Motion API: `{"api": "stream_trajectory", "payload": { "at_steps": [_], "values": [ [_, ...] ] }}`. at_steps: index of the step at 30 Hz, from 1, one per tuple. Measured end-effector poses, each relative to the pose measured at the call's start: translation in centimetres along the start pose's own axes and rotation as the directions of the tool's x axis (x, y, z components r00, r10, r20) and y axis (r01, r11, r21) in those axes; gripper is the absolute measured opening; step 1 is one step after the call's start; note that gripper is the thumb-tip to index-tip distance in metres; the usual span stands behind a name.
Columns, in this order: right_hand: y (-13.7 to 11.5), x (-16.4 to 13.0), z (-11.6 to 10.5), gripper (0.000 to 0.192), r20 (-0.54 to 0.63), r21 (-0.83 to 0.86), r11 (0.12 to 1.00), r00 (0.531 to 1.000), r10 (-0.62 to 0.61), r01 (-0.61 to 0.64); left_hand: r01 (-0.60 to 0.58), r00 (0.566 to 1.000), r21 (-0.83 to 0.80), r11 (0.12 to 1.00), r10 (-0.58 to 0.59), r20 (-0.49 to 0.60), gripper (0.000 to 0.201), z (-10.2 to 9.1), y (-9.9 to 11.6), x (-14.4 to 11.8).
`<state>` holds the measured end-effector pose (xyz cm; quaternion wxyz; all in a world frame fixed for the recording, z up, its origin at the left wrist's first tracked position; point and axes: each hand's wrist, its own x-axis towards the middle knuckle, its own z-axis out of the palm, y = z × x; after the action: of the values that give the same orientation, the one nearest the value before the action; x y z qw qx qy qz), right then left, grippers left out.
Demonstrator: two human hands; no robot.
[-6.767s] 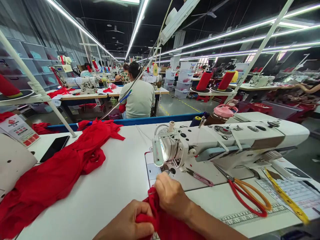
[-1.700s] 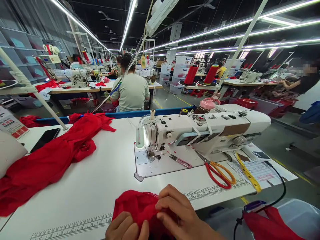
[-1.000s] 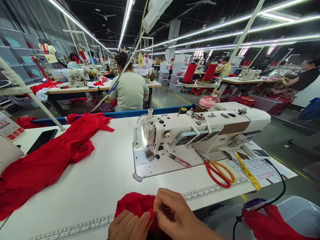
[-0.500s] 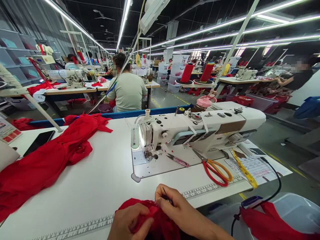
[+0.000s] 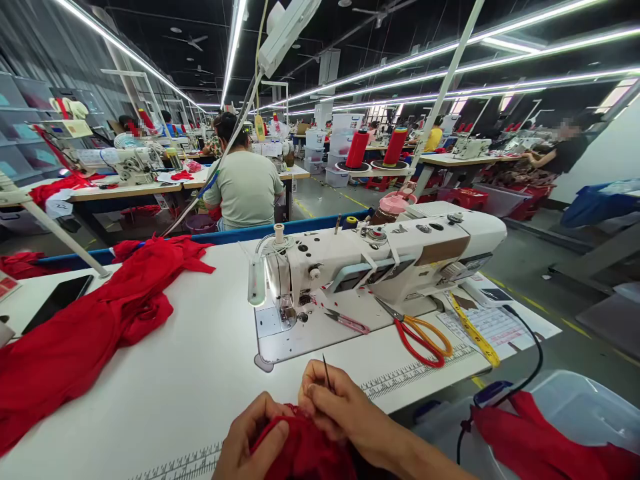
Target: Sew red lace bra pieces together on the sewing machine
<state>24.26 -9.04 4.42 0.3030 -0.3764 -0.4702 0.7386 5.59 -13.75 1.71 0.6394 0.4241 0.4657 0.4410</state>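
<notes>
By the tabletop's front edge, the red cloth is lying between both hands: the left hand is gripping its left side, while the right hand is touching its top and clasping a thin dark tool. Beyond, a sewing machine is standing; scissors are resting toward the right edge, a red heap sprawling along the left. The cloth is bunching, fingers partly covering it.

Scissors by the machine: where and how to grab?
By the red and orange handle loops, probably best from the near right side. The scissors lie flat, loops toward the worker, blades pointing away toward the sewing machine. If using the right hand, likely put down its thin dark tool first.
</notes>
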Motion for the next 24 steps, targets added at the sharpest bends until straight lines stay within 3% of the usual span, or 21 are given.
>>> {"api": "stream_trajectory", "payload": {
  "at_steps": [3,6,10,12,16,24],
  "values": [
    [0.5,0.5,-1.3,0.028,-0.098,0.006,1.000,0.995,-0.007,0.007,0.053,0.998,-0.091,0.994,-0.054,-0.014,0.049,-0.7,0.3,0.1],
    [0.8,0.5,-2.6,0.028,-0.150,-0.183,0.976,0.978,-0.147,0.119,0.119,0.993,-0.148,0.982,-0.120,0.005,0.047,-1.0,0.4,0.2],
    [0.2,-0.3,-2.8,0.032,0.005,-0.497,0.825,0.951,-0.308,0.270,0.177,0.984,-0.229,0.957,-0.173,0.036,0.050,-0.9,0.2,0.3],
    [-0.2,-0.6,-2.3,0.022,0.080,-0.568,0.775,0.956,-0.283,0.277,0.191,0.982,-0.229,0.954,-0.189,0.032,0.051,-1.0,0.0,0.3],
    [-0.3,-0.3,-1.5,0.012,0.126,-0.498,0.858,0.989,-0.071,0.125,0.224,0.974,-0.242,0.944,-0.222,0.037,0.050,-1.4,0.0,0.3],
    [-0.2,1.5,-1.4,0.026,0.186,-0.431,0.902,0.982,0.046,0.039,0.228,0.973,-0.311,0.923,-0.230,0.030,0.046,-3.0,-0.6,0.0]
  ]
}}
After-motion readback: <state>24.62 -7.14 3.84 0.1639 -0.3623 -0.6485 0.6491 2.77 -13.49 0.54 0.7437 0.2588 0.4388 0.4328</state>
